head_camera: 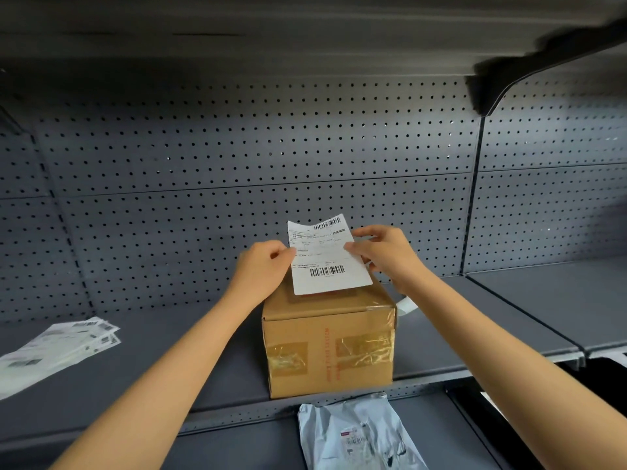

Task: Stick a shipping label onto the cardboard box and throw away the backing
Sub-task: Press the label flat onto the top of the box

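A brown cardboard box (pixel 329 337), taped on its front, stands on the grey shelf (pixel 169 361) in the middle of the view. Above its top I hold a white shipping label (pixel 327 259) with barcodes, tilted up and facing me. My left hand (pixel 263 268) pinches the label's left edge. My right hand (pixel 385 254) pinches its right edge. The label's lower end hangs just over the box top. Whether the backing is still on it I cannot tell.
A stack of more label sheets (pixel 57 347) lies at the shelf's left end. A grey plastic mailer bag (pixel 356 435) lies on the lower shelf below the box. Pegboard wall (pixel 237 147) stands behind, and an upper shelf hangs overhead.
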{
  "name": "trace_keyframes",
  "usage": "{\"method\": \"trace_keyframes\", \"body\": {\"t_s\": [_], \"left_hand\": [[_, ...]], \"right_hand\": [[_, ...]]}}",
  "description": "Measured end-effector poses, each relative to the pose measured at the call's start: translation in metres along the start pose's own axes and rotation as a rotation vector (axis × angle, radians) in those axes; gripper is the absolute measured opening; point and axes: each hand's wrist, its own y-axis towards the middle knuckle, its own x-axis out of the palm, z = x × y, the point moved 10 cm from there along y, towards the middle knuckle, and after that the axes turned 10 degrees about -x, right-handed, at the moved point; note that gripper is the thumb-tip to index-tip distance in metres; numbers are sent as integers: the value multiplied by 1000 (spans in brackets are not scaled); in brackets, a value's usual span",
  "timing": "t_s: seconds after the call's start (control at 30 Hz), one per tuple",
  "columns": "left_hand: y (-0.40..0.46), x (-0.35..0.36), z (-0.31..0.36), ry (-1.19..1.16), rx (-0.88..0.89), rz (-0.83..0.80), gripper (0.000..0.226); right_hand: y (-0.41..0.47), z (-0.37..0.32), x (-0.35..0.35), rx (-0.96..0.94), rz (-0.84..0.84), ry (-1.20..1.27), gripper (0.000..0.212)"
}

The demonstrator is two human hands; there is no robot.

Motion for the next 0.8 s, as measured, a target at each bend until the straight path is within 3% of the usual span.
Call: {"method": "trace_keyframes", "body": {"t_s": [0.13,0.33,0.63,0.8], "left_hand": [[2,4,1,154,69,30,33],[16,18,-22,221,-24,-86,37],[19,26,-33,335,-52,-89,37],[19,31,-29,429,-48,-120,27]], "right_hand": [[6,8,6,9,-29,-107,38],[8,13,13,11,-67,-226,39],[11,16,20,-25,-101,-438,38],[12,17,23,-32,-115,-491,39]]}}
